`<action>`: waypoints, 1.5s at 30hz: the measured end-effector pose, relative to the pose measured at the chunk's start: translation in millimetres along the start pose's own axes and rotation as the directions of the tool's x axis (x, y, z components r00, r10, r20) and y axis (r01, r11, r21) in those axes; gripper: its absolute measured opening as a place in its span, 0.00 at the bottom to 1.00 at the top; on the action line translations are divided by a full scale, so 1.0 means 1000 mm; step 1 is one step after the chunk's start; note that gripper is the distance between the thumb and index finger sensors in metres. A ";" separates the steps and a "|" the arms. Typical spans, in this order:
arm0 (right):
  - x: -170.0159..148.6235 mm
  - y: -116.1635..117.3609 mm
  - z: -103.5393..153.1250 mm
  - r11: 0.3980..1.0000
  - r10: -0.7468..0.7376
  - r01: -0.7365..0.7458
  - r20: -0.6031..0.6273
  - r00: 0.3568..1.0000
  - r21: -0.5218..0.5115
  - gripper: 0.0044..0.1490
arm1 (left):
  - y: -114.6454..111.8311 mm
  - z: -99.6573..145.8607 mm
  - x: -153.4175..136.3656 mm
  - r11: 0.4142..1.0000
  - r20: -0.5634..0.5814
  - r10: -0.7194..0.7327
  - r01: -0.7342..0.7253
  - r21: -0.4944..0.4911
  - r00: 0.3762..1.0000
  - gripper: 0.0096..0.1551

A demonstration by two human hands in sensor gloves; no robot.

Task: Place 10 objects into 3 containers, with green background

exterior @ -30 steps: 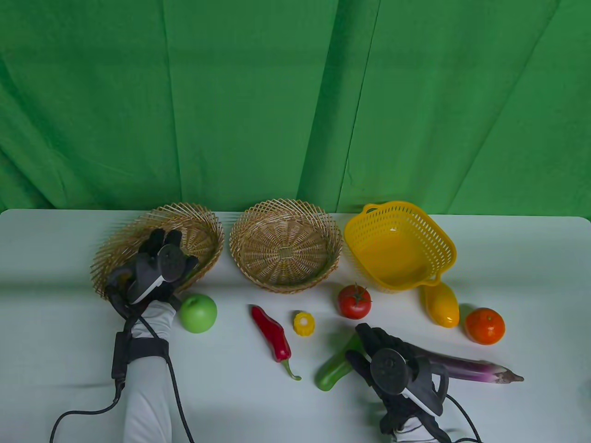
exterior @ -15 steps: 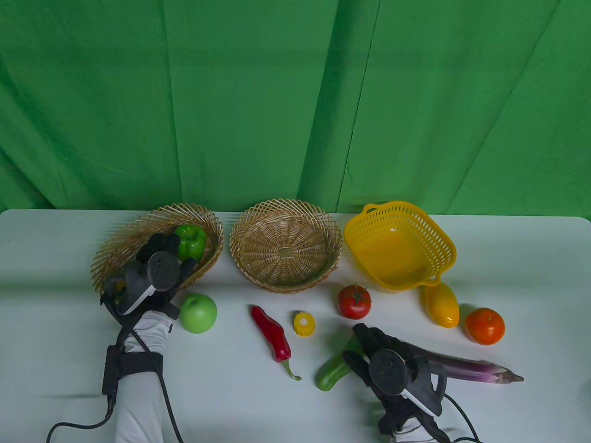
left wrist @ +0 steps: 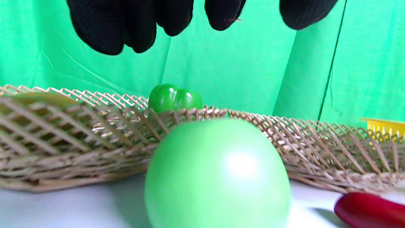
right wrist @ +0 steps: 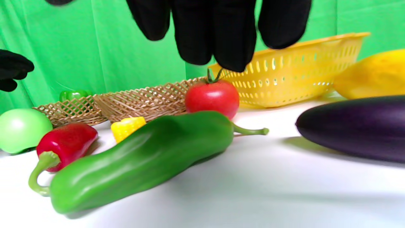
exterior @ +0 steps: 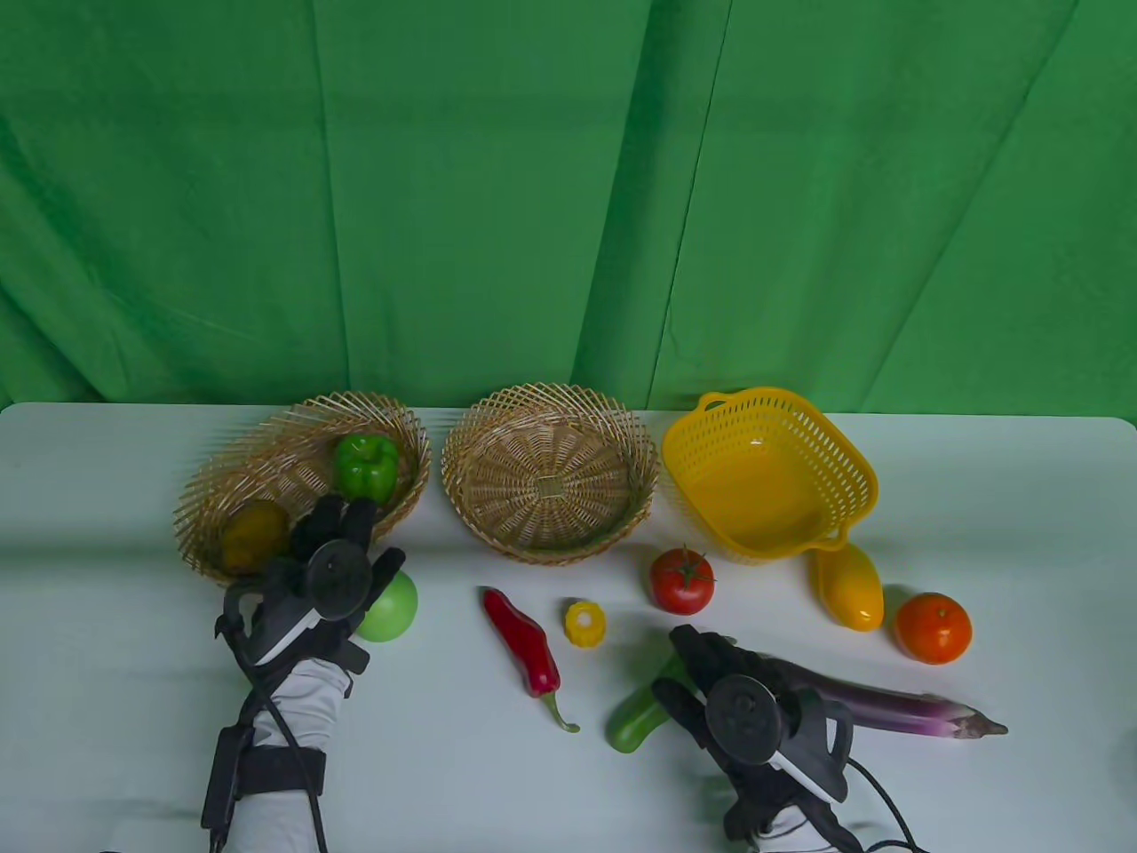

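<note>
My left hand hovers open above a green apple, just in front of the left wicker basket. That basket holds a green bell pepper and a brownish-yellow fruit. In the left wrist view the fingers hang apart above the apple. My right hand is open over a long green pepper, beside a purple eggplant. In the right wrist view the fingers hang above the green pepper, holding nothing.
The middle wicker basket and the yellow plastic basket stand at the back. On the table lie a red chili, a corn piece, a tomato, a yellow fruit and an orange.
My left hand left the green bell pepper in the left basket and drew back toward me, over the green apple. My right hand shifted slightly left over the green pepper.
</note>
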State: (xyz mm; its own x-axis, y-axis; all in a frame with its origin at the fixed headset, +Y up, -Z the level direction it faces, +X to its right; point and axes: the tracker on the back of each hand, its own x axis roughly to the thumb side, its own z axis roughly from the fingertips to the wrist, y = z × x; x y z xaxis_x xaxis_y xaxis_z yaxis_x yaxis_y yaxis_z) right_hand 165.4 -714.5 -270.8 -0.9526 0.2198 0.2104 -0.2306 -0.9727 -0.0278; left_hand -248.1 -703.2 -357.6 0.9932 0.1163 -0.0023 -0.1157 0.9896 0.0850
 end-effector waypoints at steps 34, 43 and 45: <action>-0.003 0.000 -0.001 1.000 -0.006 0.006 -0.006 1.000 0.021 0.45 | -0.069 0.001 0.023 0.967 -0.198 -0.120 0.070 -0.246 0.973 0.51; -0.004 -0.001 -0.001 1.000 -0.010 0.011 -0.008 1.000 0.016 0.45 | -0.070 0.000 0.022 0.972 -0.196 -0.104 0.058 -0.228 0.975 0.51; -0.003 -0.001 -0.001 1.000 -0.008 0.008 -0.007 1.000 0.016 0.45 | -0.069 0.000 0.021 0.972 -0.193 -0.094 0.048 -0.232 0.977 0.51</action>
State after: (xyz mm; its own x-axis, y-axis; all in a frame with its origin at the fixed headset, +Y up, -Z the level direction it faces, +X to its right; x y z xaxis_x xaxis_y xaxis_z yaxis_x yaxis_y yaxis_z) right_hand 168.6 -714.5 -272.4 -0.9521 0.2284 0.2034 -0.2353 -0.9719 -0.0101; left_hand -219.7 -768.6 -363.6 0.9787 0.0364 -0.2021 -0.0674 0.9866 -0.1486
